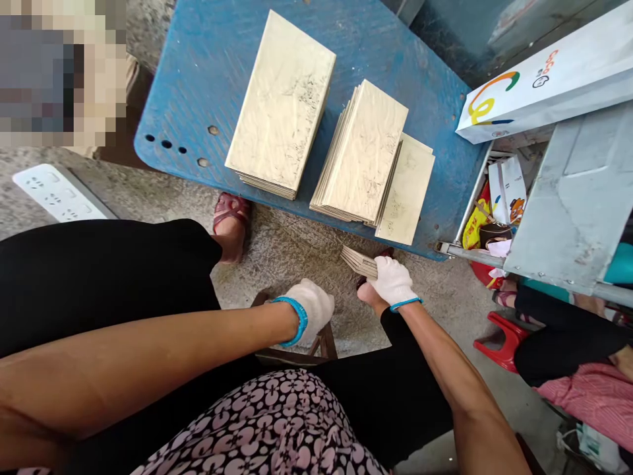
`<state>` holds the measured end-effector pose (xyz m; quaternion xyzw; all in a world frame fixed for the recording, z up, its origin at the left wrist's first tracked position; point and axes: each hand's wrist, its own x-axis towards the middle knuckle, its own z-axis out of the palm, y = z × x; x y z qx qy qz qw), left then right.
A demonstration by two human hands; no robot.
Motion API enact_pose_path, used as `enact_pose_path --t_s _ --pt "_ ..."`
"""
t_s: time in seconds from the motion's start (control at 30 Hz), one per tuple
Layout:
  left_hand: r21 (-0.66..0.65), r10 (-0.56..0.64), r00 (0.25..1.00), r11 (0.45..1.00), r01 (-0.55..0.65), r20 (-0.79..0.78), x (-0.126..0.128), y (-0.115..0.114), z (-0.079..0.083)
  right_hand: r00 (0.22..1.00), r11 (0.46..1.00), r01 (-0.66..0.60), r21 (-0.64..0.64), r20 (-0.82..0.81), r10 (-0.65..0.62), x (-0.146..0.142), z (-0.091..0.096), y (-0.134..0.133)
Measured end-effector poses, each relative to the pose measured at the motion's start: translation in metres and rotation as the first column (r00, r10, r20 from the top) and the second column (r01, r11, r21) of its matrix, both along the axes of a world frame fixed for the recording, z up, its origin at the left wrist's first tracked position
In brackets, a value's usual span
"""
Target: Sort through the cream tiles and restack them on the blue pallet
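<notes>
My right hand (394,282), in a white knit glove with a blue cuff, grips a small bundle of thin wooden boards (359,262) just off the table's front edge. My left hand (312,309), gloved alike, hangs above my lap with its fingers curled in; whatever they may hold is hidden. On the blue table stand a large stack of pale boards (281,99), a leaning middle stack (363,152) and a lower stack (406,191) at the right. Dark specks mark the top boards.
The blue table (188,86) has several holes near its left end. At right are a white paper bag (548,76), an open drawer (475,253) with wrappers, and a red stool (507,342) by another seated person. A power strip (57,191) lies on the left.
</notes>
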<state>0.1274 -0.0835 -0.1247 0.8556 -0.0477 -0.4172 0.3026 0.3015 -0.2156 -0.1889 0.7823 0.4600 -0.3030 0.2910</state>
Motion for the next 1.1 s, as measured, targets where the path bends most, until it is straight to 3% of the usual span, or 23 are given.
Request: enact_pose_path --t_s 0.3,0.73,1.1 --pt "0.113 -0.043 0.999 0.993 0.040 0.026 0.010 0.008 0.010 0.997 0.997 -0.058 -0.041 0.047 0.060 0.028 -0.021 0.002" --pt "0.096 0.051 0.995 0.994 -0.058 0.080 0.008 0.003 0.001 0.991 0.991 -0.129 -0.043 0.031 0.130 0.036 -0.019 0.009" --pt "0.106 -0.044 0.998 0.994 0.039 0.045 0.010 0.002 -0.002 0.994 0.993 -0.110 -0.051 -0.001 0.110 0.044 -0.024 0.008"
